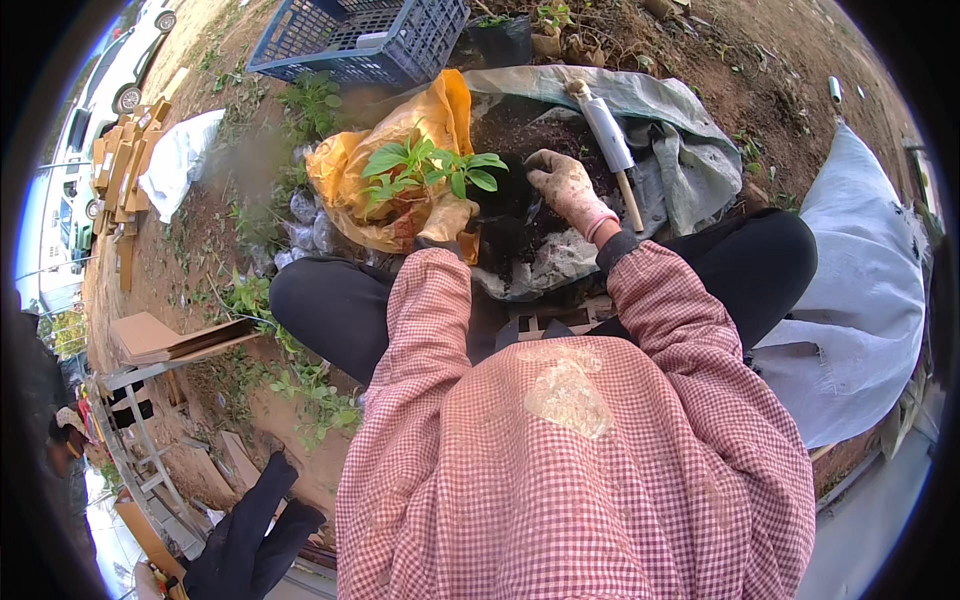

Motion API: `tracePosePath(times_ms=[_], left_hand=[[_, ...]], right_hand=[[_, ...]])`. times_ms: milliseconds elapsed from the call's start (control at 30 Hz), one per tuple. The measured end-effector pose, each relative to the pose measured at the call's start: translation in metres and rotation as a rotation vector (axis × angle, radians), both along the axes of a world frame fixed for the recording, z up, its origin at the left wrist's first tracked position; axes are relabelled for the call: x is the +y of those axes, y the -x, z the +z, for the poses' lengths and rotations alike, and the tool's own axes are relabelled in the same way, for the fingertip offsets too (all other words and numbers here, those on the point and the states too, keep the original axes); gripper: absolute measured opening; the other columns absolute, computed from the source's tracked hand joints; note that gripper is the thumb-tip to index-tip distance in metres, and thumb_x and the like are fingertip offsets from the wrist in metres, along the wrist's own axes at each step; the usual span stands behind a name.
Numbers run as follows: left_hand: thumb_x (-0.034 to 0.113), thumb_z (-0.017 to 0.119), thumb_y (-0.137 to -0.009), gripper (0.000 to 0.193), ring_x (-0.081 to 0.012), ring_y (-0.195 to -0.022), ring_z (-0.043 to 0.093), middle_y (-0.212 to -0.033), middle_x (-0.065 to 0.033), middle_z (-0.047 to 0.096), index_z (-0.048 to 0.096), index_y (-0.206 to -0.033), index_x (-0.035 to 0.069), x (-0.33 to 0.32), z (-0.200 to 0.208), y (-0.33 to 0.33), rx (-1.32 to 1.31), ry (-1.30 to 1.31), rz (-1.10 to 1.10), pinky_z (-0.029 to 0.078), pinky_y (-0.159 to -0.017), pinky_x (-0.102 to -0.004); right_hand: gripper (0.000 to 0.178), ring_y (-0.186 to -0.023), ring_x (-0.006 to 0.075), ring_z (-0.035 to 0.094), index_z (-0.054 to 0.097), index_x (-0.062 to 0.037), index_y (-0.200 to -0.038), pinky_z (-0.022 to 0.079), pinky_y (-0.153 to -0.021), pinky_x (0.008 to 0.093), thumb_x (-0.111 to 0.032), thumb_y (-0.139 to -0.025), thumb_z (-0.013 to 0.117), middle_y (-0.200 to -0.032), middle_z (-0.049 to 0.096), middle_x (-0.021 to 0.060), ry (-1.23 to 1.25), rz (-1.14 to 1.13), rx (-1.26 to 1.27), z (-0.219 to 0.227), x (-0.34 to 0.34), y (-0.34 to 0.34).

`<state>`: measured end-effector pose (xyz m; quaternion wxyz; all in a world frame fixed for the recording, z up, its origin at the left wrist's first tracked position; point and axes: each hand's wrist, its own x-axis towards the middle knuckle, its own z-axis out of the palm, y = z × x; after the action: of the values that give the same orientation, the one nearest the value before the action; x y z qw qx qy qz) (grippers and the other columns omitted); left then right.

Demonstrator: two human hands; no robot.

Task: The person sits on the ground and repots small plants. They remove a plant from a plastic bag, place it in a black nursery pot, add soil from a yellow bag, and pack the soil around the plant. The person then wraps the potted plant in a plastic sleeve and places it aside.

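My left hand (447,218), in a soiled glove, is closed around the lower part of a leafy green seedling (425,168). The leaves spread above the fingers, and the roots are hidden. Behind it bunches an orange-yellow plastic sack (345,175). My right hand (566,187), also gloved, is curled over dark soil (530,130) on a grey woven sheet (690,170). Its fingertips are closed, and whatever they grip is too dark to make out. Beside this hand lies a wooden stick with a white sleeve (606,132) around it.
A blue plastic crate (375,40) stands beyond the sack, with a black plant bag (500,40) to its right. At far right rests a big white sack (855,300). Cardboard pieces (165,335), weeds (315,400) and stacked boxes (130,150) lie to the left.
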<state>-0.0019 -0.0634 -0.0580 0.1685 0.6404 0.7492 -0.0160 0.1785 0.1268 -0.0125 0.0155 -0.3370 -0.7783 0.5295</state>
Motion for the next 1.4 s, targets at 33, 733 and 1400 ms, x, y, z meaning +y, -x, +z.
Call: tracePosePath(times_ms=[33,733,1400], left_hand=[[0.004,0.058,-0.082,0.015,-0.0279,-0.080,0.068,-0.087,-0.0102,0.070,0.069,-0.091,0.010,-0.001,-0.004,-0.001,0.024,0.033,0.012,0.052,-0.069,-0.0373],[0.005,0.056,-0.087,0.027,-0.0242,-0.101,0.067,-0.098,-0.0076,0.069,0.063,-0.110,0.019,0.013,-0.021,-0.008,0.185,0.145,0.007,0.050,-0.086,-0.0374],[0.000,0.054,-0.088,0.025,-0.0321,-0.098,0.066,-0.101,-0.0173,0.069,0.068,-0.106,0.010,0.011,0.014,-0.008,-0.622,0.118,0.802,0.052,-0.084,-0.0382]], right_hand=[[0.035,-0.103,0.0205,0.064,0.065,-0.0058,-0.120,0.047,-0.094,0.0338,-0.026,-0.091,0.064,-0.106,0.070,0.0115,0.145,-0.064,0.058,-0.004,0.006,-0.001],[0.022,-0.067,0.0111,0.059,0.069,-0.0031,-0.104,0.050,-0.061,0.0281,-0.002,-0.082,0.068,-0.082,0.065,0.0021,0.481,-0.474,0.194,-0.046,0.029,-0.005],[0.032,-0.090,0.0159,0.063,0.063,0.0020,-0.120,0.048,-0.086,0.0313,-0.009,-0.089,0.063,-0.097,0.070,0.0117,0.053,-0.120,0.237,-0.017,-0.007,0.003]])
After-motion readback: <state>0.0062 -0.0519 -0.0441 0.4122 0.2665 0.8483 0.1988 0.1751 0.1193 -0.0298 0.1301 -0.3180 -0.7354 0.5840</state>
